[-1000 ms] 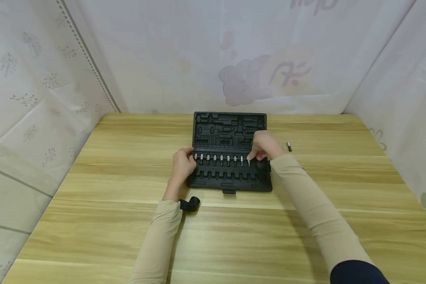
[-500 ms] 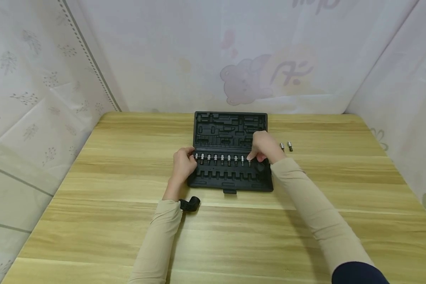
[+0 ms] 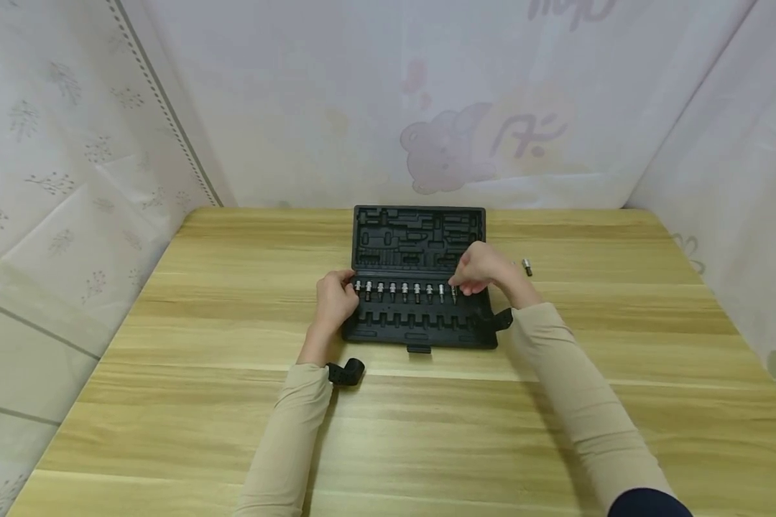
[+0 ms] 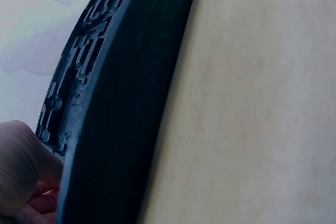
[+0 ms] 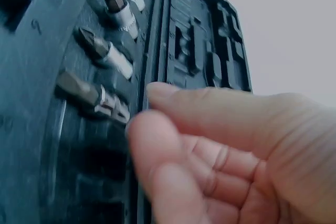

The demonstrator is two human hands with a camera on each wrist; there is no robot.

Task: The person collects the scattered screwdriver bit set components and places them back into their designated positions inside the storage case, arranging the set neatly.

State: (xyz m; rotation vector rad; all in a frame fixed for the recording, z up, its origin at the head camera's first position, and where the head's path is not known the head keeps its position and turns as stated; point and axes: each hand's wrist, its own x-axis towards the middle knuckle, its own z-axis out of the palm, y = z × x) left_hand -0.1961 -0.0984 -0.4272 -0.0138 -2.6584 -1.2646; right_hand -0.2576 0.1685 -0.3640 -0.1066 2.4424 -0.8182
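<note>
A black plastic socket case (image 3: 380, 332) lies open on the table, its moulded lid (image 3: 420, 240) leaning back. Along its upper row sit several silver bit sockets (image 3: 404, 290), tips toward the front. My left hand (image 3: 335, 296) grips the case's left end; in the left wrist view its curled fingers are partly hidden behind the dark side wall (image 4: 115, 103). At the right end of the row, my right hand (image 3: 481, 267) hovers with thumb and index finger slightly apart. In the right wrist view, a fingertip is right at the back end of a flat-tipped bit socket (image 5: 79, 87) in its slot.
Right of the case lies a loose bit socket (image 3: 527, 267) on the wooden table (image 3: 388, 431), with another mostly hidden by the right hand. A front latch (image 3: 418, 349) sticks out. Patterned curtains (image 3: 297, 108) stand behind and at both sides.
The right hand has risen slightly and its wrist has turned outward, showing more of the rightmost bit socket and the black wrist camera. The left hand keeps its place on the case.
</note>
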